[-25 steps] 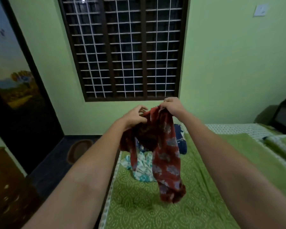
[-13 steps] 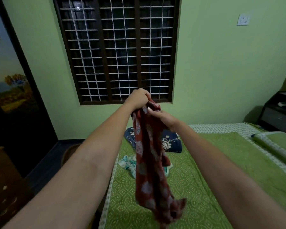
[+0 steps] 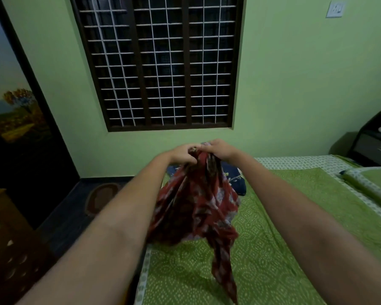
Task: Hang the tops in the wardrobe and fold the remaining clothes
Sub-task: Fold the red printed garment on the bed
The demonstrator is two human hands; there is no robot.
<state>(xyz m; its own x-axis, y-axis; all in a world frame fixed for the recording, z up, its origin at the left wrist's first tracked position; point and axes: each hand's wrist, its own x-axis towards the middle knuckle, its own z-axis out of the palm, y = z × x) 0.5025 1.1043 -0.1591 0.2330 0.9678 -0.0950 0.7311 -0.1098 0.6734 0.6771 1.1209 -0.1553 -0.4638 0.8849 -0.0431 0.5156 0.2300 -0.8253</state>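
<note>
A red garment [image 3: 196,208] with pale floral print hangs bunched in the air above the bed. My left hand [image 3: 182,153] grips its top edge on the left, and my right hand [image 3: 220,149] grips the same edge right beside it, knuckles almost touching. One long strip of the cloth trails down toward the near edge of the green bedspread [image 3: 273,249]. Behind the garment a dark blue floral piece of clothing [image 3: 235,179] lies on the bed, mostly hidden.
A barred window [image 3: 161,62] fills the wall ahead. A dark door with a landscape picture [image 3: 15,115] stands at the left, a brown perforated basket [image 3: 7,245] below it. A rolled green cloth [image 3: 365,190] and dark furniture [image 3: 374,146] sit at the right.
My hands came together at the garment's top edge and dropped lower. The cloth spread wider and bunched, where it hung as a narrow strip before. The teal-white clothing is now hidden behind it.
</note>
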